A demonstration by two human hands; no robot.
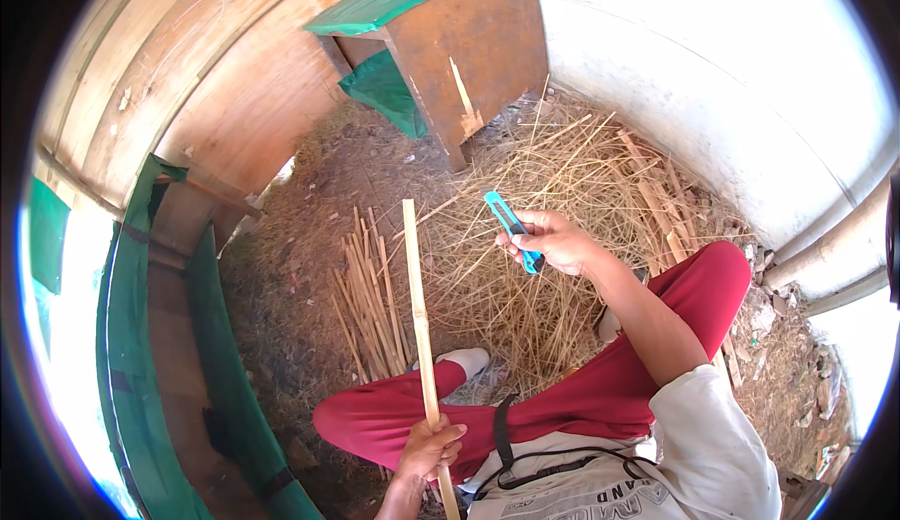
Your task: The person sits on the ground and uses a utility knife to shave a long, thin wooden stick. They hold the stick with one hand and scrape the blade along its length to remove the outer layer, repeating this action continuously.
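My left hand (433, 447) is closed around the lower part of a long, pale bamboo strip (418, 309), which stands up away from me with a node partway along it. In my right hand (548, 239) is a turquoise utility knife (506, 216), held out to the right of the strip and apart from it. Whether its blade is out I cannot tell. Beyond my crossed legs, a bundle of split bamboo strips (367, 300) lies on the ground to the left. A wide heap of thin bamboo shavings (506, 304) spreads below the knife.
A brown wooden cabinet (469, 42) with a green cover (403, 0) stands at the back. Longer bamboo pieces (656, 196) lie along the white wall sheet (712, 79) at right. Green-covered boards (141, 361) stand on the left, near a plywood wall (216, 60).
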